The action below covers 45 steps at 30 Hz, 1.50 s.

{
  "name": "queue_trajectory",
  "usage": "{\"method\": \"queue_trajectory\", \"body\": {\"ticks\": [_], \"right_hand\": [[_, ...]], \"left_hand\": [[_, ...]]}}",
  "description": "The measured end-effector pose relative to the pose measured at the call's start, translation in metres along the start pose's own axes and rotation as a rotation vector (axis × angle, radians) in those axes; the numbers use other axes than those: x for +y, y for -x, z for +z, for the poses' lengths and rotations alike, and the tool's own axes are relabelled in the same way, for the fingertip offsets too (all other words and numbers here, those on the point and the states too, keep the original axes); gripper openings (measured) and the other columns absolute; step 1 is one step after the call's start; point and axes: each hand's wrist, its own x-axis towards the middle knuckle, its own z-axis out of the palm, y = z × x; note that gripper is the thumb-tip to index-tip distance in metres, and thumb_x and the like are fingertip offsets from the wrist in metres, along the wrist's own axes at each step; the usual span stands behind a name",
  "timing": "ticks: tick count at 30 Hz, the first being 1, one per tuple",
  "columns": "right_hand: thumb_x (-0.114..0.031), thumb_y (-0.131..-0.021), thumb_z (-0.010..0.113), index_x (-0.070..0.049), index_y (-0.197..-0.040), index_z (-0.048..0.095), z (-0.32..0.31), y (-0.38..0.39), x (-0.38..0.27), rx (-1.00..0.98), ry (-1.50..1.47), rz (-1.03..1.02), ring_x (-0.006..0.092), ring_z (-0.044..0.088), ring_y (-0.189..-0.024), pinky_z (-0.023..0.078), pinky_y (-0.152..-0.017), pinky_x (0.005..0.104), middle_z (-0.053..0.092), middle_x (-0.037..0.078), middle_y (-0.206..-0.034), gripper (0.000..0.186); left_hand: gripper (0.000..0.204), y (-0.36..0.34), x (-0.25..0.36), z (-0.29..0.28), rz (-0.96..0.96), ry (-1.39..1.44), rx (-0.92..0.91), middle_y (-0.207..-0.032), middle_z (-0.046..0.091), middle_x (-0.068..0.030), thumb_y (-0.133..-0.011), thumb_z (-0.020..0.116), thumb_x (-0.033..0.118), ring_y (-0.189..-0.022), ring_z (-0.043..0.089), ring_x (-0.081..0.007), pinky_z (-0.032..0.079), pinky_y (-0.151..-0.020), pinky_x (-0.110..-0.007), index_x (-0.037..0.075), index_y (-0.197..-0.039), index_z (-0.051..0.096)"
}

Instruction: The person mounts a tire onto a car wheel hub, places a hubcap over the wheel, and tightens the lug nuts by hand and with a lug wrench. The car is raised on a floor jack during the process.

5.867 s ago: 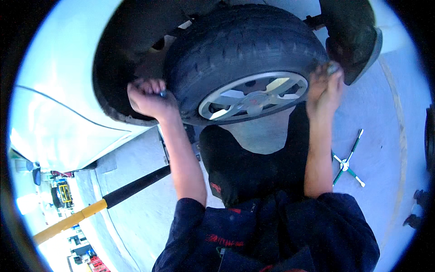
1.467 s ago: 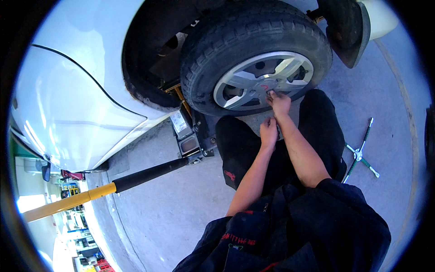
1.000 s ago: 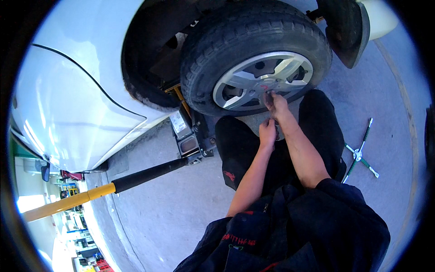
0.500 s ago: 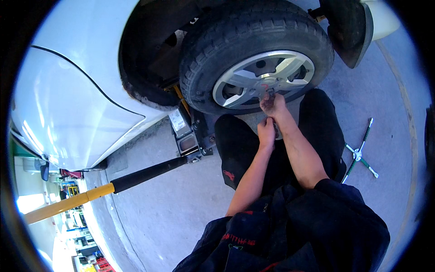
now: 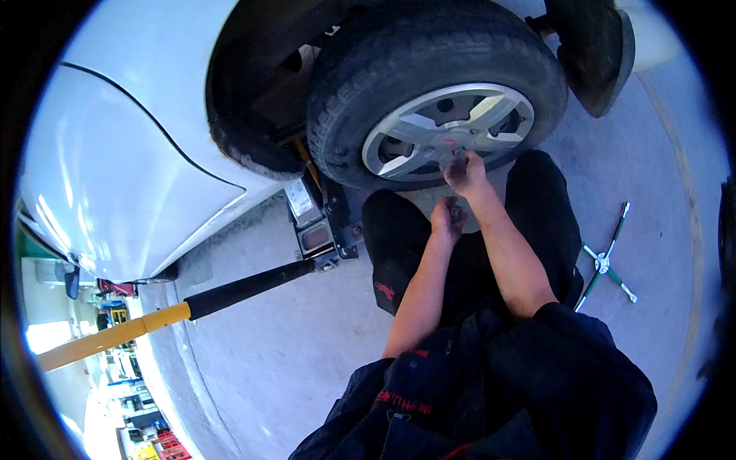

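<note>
A black tire with a silver alloy wheel is in front of me, inside the wheel arch of a white car. My right hand is at the lower part of the wheel's hub, its fingers bent together and darkly smudged. Whatever they grip there is hidden. Just below and to the left, between my knees, my left hand is turned palm up with curled fingers. Small dark shapes show in it, too unclear to name.
Left of my knee, a floor jack stands beside the car, its yellow and black handle reaching to the lower left. A four-way lug wrench lies on the concrete floor at my right. A dark mud flap hangs behind the tire.
My left hand has dropped slightly away from the right one and turned, so its curled palm now shows. My right hand stays at the hub. The whole view has shifted a little.
</note>
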Motion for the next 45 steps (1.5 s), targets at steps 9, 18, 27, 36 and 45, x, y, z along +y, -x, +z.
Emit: {"method": "queue_trajectory", "body": {"ticks": [9, 18, 27, 36, 45], "right_hand": [[-0.031, -0.085, 0.053, -0.01, -0.082, 0.054, -0.018, -0.022, -0.015, -0.15, 0.202, -0.041, 0.0156, 0.051, -0.054, 0.044, -0.053, 0.031, 0.052, 0.002, -0.065, 0.022], [-0.024, -0.067, 0.073, -0.002, -0.107, 0.06, -0.003, 0.062, -0.024, -0.592, 2.013, -0.506, 0.0261, 0.061, -0.093, 0.046, -0.081, 0.0355, 0.065, 0.014, -0.094, 0.048], [-0.019, -0.064, 0.072, 0.0, -0.093, 0.064, 0.002, 0.072, -0.013, -0.306, 2.099, -0.559, 0.0286, 0.062, -0.087, 0.046, -0.077, 0.0366, 0.065, 0.016, -0.089, 0.036], [-0.02, -0.066, 0.07, 0.0, -0.092, 0.065, -0.011, 0.056, -0.005, -0.487, 2.027, -0.687, 0.0283, 0.062, -0.084, 0.047, -0.076, 0.0354, 0.065, 0.017, -0.086, 0.034], [-0.021, -0.07, 0.072, -0.003, -0.089, 0.065, -0.006, 0.061, -0.028, 0.111, 1.295, -1.423, 0.0305, 0.06, -0.074, 0.047, -0.07, 0.0377, 0.061, 0.014, -0.083, 0.028]], "left_hand": [[0.014, -0.006, -0.004, 0.003, 0.007, 0.06, -0.091, -0.081, 0.05, -0.0067, -0.084, 0.05, 0.015, -0.07, 0.05, -0.0181, 0.045, -0.061, -0.029, 0.003, -0.09, 0.053], [0.016, -0.014, -0.003, -0.009, 0.483, 0.107, -0.095, -0.091, 0.053, -0.0112, -0.084, 0.055, 0.005, -0.083, 0.056, -0.0195, 0.049, -0.075, -0.031, -0.004, -0.095, 0.046], [0.022, -0.006, 0.004, -0.013, 0.543, 0.141, -0.125, -0.087, 0.053, -0.0079, -0.082, 0.065, 0.009, -0.08, 0.056, -0.017, 0.049, -0.076, -0.031, 0.0, -0.091, 0.047], [0.019, 0.005, 0.01, -0.013, 0.468, 0.156, -0.176, -0.08, 0.052, -0.0043, -0.081, 0.065, 0.008, -0.074, 0.052, -0.0135, 0.047, -0.07, -0.027, 0.004, -0.086, 0.047], [0.01, 0.01, 0.005, -0.008, 0.423, 0.12, -0.148, -0.075, 0.05, -0.0031, -0.084, 0.059, 0.005, -0.069, 0.051, -0.0147, 0.046, -0.064, -0.029, 0.006, -0.082, 0.049]]}}
